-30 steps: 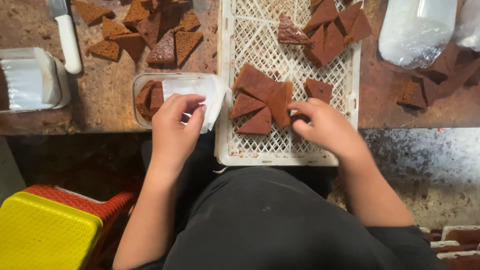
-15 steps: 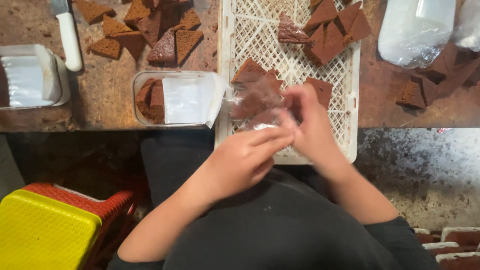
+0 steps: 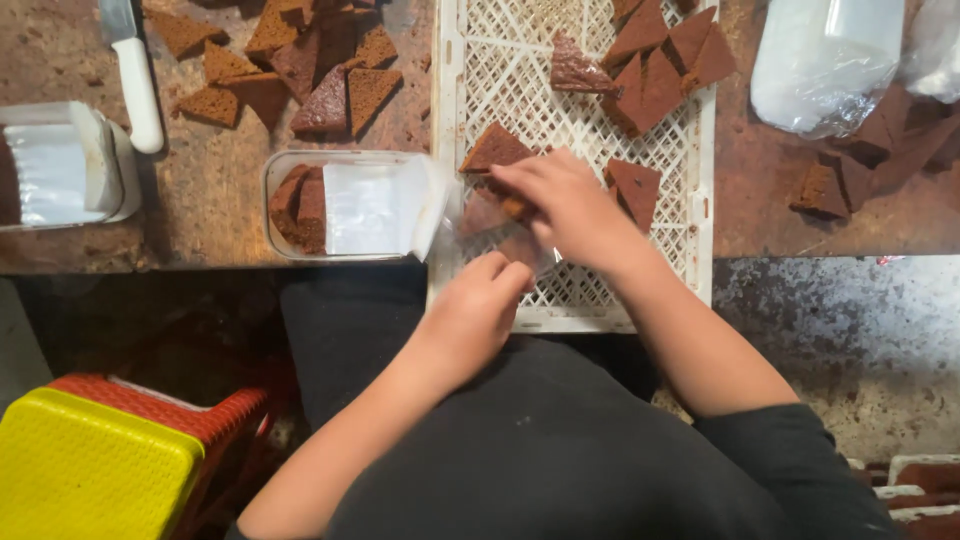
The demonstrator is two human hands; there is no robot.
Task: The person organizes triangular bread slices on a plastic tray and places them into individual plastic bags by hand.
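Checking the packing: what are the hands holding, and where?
Both hold a clear bag over the white tray: left hand at its near edge, right hand on top, fingers on cake.

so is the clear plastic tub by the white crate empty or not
Not empty: clear plastic tub holds brown cake pieces at its left end.

Black top, seemingly short-sleeved; forearms and hands (image 3: 470,320) bare.
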